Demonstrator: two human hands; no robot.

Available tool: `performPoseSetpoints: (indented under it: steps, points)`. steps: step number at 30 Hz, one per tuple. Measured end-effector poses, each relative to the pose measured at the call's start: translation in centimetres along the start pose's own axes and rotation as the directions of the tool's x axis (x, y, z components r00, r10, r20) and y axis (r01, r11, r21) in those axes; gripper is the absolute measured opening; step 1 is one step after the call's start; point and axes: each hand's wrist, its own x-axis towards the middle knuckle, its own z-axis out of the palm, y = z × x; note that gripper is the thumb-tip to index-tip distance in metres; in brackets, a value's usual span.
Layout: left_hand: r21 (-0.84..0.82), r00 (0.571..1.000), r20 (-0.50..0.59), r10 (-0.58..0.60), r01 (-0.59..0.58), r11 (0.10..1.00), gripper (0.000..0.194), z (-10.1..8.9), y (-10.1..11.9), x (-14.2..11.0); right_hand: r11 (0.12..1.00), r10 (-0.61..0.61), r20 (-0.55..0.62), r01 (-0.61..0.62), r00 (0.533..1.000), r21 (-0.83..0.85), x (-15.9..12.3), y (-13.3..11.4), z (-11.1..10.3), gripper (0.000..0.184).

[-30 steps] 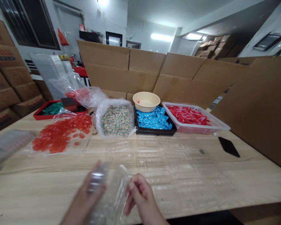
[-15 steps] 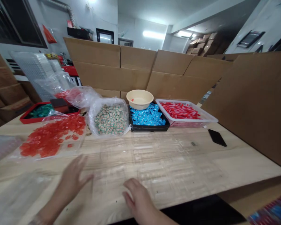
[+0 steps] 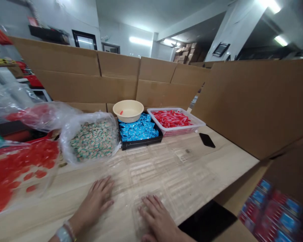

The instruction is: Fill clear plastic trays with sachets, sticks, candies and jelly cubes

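Note:
My left hand (image 3: pixel 96 201) lies flat and open on the wooden table (image 3: pixel 224 161), fingers spread, touching the edge of clear plastic trays (image 3: pixel 164 168) spread over the tabletop. My right hand (image 3: pixel 159 218) also rests flat and open, on top of a small clear plastic tray near the table's front edge. Neither hand holds anything. Beyond the hands sit a bag of green-and-white candies (image 3: pixel 93 139), a black tray of blue packets (image 3: pixel 138 131) and a white basket of red packets (image 3: pixel 173 119).
Red jelly candies in a clear bag (image 3: pixel 12 168) lie at the left. A beige bowl (image 3: pixel 128 110) sits on the blue packets. A black phone (image 3: pixel 207 139) lies at right. Cardboard walls (image 3: pixel 255 101) enclose the table; a box of colourful packs (image 3: pixel 275 211) is lower right.
My hands let go of the crumpled clear plastic and came down flat on the table. The view has swung to the right, bringing the box at lower right into sight.

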Motion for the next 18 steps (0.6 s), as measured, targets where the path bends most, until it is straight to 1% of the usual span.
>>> performPoseSetpoints:
  steps: [3,5,6,7,9,10,11,12,13,14,15,16,17,18]
  points:
    - [0.020,1.000,-0.029,0.013,-0.012,1.000,0.051,0.6,-0.4,0.2,0.999,-0.038,-0.049,0.037,0.998,-0.010,0.2,1.0,1.1,0.067]
    - [0.032,0.999,-0.033,0.003,-0.002,0.999,0.051,0.6,-0.7,0.1,0.998,-0.061,-0.067,0.059,0.996,-0.027,0.3,1.4,1.9,0.053]
    - [0.035,0.999,-0.038,-0.001,0.002,0.999,0.050,0.6,-0.9,0.0,0.997,-0.075,-0.075,0.073,0.994,-0.030,0.3,1.8,2.0,0.045]
    - [0.035,0.999,-0.046,-0.004,0.005,0.999,0.051,0.5,-1.1,-0.1,0.996,-0.087,-0.092,0.084,0.992,-0.030,0.3,2.2,1.9,0.041]
    - [0.031,0.997,-0.076,-0.007,0.010,0.999,0.054,0.4,-1.5,0.0,0.997,-0.073,-0.161,0.067,0.984,-0.037,0.5,4.1,0.6,0.043]
    - [0.029,0.995,-0.095,-0.008,0.011,1.000,0.055,0.3,-1.6,0.2,0.998,-0.027,-0.216,0.016,0.976,-0.052,0.7,5.6,-0.8,0.047]
    - [0.027,0.994,-0.109,-0.007,0.010,1.000,0.057,0.3,-1.6,0.7,0.995,0.042,-0.278,-0.066,0.960,-0.077,0.9,7.6,-2.5,0.052]
    - [0.026,0.992,-0.123,-0.003,0.006,1.000,0.058,0.2,-1.5,1.4,0.974,0.153,-0.360,-0.203,0.920,-0.105,1.2,10.0,-4.4,0.051]
    - [0.025,0.991,-0.132,0.004,0.000,1.000,0.058,0.1,-1.2,2.4,0.927,0.270,-0.432,-0.353,0.861,-0.126,1.6,12.7,-6.6,0.048]
    - [0.023,0.990,-0.138,0.015,-0.012,1.000,0.059,0.0,-0.7,3.6,0.857,0.376,-0.484,-0.495,0.790,-0.142,1.9,15.6,-8.8,0.045]
    - [0.019,0.989,-0.141,0.031,-0.029,0.999,0.060,0.0,-0.1,5.0,0.765,0.476,-0.509,-0.623,0.717,-0.162,2.2,18.6,-10.8,0.045]
    - [0.014,0.989,-0.140,0.053,-0.051,0.999,0.060,0.0,0.6,6.4,0.653,0.574,-0.515,-0.735,0.637,-0.182,2.4,21.5,-12.6,0.046]
    - [0.010,0.988,-0.136,0.079,-0.078,0.997,0.060,0.0,1.4,7.9,0.539,0.661,-0.506,-0.820,0.554,-0.193,2.5,24.2,-14.0,0.047]
    - [0.007,0.987,-0.124,0.105,-0.105,0.994,0.059,0.2,2.2,9.3,0.456,0.720,-0.489,-0.866,0.493,-0.203,2.7,26.5,-15.0,0.048]
